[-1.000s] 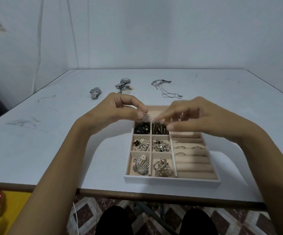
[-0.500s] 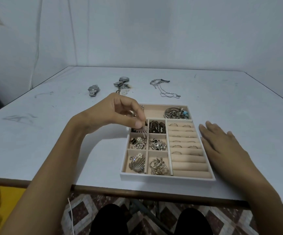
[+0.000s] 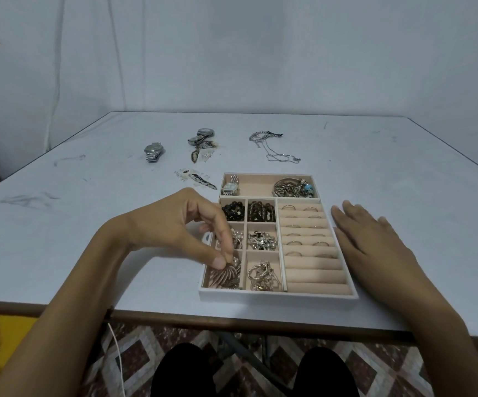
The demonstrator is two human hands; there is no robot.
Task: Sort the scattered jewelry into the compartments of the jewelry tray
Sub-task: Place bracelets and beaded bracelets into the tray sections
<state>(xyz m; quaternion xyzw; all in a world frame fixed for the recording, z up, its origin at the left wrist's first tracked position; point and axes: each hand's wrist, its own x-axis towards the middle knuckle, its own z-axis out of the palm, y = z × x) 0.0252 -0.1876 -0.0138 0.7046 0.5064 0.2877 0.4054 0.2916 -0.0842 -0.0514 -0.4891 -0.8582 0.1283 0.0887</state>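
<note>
Left hand [image 3: 180, 233] over the front-left corner compartment of the jewelry tray [image 3: 278, 296], thumb and forefinger pinched narrowly on a fan-shaped brooch [image 3: 226, 277] lying there, right hand [image 3: 375, 247] flat on the table [image 3: 89, 224] just beside the tray's right edge, fingers straight, watches [image 3: 153, 151] and a chain [image 3: 272, 150] loose beyond the tray's far edge.

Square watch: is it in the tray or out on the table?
In. The square watch lies in the far long compartment of the tray, at its left end.
</note>
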